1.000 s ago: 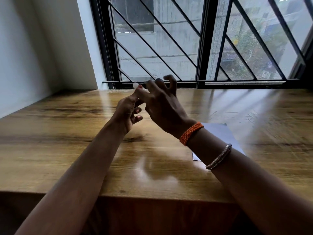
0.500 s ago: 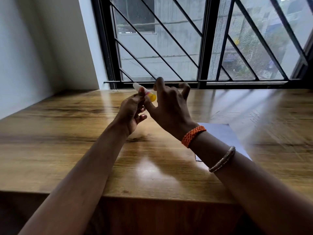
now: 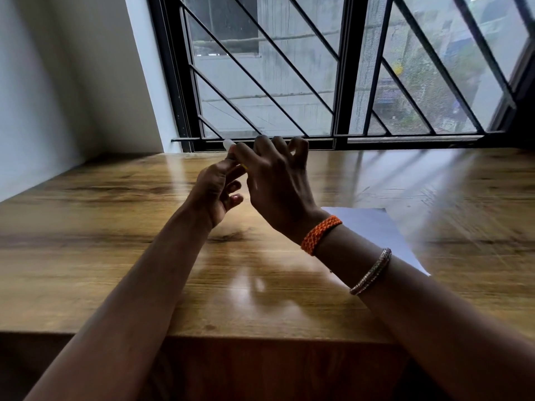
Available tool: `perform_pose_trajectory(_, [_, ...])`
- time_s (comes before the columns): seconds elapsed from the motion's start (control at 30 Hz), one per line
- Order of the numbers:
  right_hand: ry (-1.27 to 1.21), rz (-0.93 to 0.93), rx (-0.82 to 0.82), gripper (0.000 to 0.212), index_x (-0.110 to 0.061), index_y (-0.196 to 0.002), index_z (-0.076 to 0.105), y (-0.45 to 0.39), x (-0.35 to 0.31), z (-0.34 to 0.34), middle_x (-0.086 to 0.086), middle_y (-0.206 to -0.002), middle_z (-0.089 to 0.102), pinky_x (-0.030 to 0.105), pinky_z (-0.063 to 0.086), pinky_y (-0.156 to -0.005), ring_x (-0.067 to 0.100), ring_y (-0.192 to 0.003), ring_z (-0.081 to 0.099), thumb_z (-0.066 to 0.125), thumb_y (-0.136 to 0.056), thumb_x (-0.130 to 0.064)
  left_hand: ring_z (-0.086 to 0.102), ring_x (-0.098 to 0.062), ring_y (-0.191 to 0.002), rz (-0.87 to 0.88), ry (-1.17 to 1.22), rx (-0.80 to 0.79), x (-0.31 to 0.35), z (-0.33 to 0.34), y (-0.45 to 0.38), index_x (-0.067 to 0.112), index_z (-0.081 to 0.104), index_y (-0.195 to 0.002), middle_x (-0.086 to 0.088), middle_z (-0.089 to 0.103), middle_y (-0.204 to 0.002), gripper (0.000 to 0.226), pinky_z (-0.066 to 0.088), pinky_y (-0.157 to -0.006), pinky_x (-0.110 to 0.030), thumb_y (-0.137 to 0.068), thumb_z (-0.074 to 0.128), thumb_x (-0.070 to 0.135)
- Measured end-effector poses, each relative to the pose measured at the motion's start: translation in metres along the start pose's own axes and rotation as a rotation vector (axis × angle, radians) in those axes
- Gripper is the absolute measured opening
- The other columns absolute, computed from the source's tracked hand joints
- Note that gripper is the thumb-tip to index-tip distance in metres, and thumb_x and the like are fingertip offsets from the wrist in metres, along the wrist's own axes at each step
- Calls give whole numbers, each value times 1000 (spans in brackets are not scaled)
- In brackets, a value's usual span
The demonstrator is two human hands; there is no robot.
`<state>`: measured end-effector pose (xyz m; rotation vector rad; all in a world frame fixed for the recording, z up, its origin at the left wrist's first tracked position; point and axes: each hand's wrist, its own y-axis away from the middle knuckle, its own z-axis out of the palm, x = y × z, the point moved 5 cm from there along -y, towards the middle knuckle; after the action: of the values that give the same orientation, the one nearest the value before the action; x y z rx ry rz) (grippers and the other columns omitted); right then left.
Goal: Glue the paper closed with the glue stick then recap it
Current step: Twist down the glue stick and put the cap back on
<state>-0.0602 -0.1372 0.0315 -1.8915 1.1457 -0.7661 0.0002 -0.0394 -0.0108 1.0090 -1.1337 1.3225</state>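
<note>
Glue stick (image 3: 229, 145) up above the bench (image 3: 115, 227), pinched in left hand (image 3: 212, 192) with right hand (image 3: 275, 180) curled round its end, likely working the cap, next to rub on paper (image 3: 373, 227) lying near.

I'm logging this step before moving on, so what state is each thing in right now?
Glue stick: held up between both hands, mostly hidden; cap on or off cannot be told.
Left hand: pinches the glue stick.
Right hand: fingers curled at the glue stick.
Paper: flat on the table, partly under the right forearm, untouched.
Window: shut, barred.
</note>
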Motion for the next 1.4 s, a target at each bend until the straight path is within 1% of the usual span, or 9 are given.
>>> perform_pose_trajectory(0.27, [-605,338,-30,24,-11,-95,46,3,18,21,-1,-62,61,34,33,-70,16,-55,57,61,-84,-25,58,-12,-89,37,32,-48,-1,4,2,25,67,-73,11,69,-76,29,35,-86,-36,-94,48,31])
perform_pose_trajectory(0.37, [-707,354,-3,19,-7,-89,46,1,18,18,5,-62,56,35,37,-61,16,-49,48,60,-85,-19,53,-15,-91,30,21,-24,-2,4,3,24,70,-67,10,67,-76,34,37,-81,-34,-92,49,35])
perform_pose_trajectory(0.5, [-410,113,-21,18,-10,-98,54,1,12,8,-2,-68,56,37,33,-72,21,-67,56,58,-82,-15,44,-8,-71,-10,-52,34,-3,3,5,25,66,-57,20,64,-61,37,33,-59,-26,-87,54,43])
perform_pose_trajectory(0.67, [-71,-14,-33,36,-23,-105,59,-2,11,6,-3,-89,62,36,23,-78,20,-90,56,57,-73,-6,36,-10,-68,-38,-87,75,-7,2,5,24,64,-79,17,68,-79,23,32,-57,-25,-84,56,45])
perform_pose_trajectory(0.8, [-362,221,-76,28,-16,-98,54,2,22,18,-4,-78,63,37,31,-73,21,-76,60,61,-72,-10,39,-9,-71,-32,-36,66,-6,4,6,24,63,-77,13,66,-84,21,32,-58,-24,-89,52,38])
perform_pose_trajectory(0.97, [-1360,952,-530,12,-16,-86,58,12,29,46,-1,-72,63,32,42,-67,12,-65,56,57,-82,-28,41,-9,-70,8,-7,42,-4,6,6,25,60,-75,8,55,-75,23,31,-54,-24,-93,45,24])
perform_pose_trajectory(1.07, [-1521,1054,-510,14,-18,-75,58,11,32,50,-4,-64,59,29,42,-66,10,-59,52,51,-85,-23,41,-8,-68,26,4,18,-3,6,6,26,60,-78,12,60,-76,22,32,-54,-24,-94,46,31])
perform_pose_trajectory(1.2, [-1316,924,-368,10,-15,-86,51,9,37,41,1,-68,63,25,41,-59,8,-59,52,57,-87,-22,40,-8,-63,21,-15,31,-3,6,7,25,62,-84,16,65,-73,19,33,-50,-21,-93,48,32])
perform_pose_trajectory(1.4, [-234,67,-110,18,-20,-93,56,0,25,17,-5,-75,63,36,21,-74,21,-84,54,62,-76,-16,40,-8,-60,-8,-37,80,-4,5,9,22,63,-85,14,69,-81,16,33,-47,-18,-92,52,32])
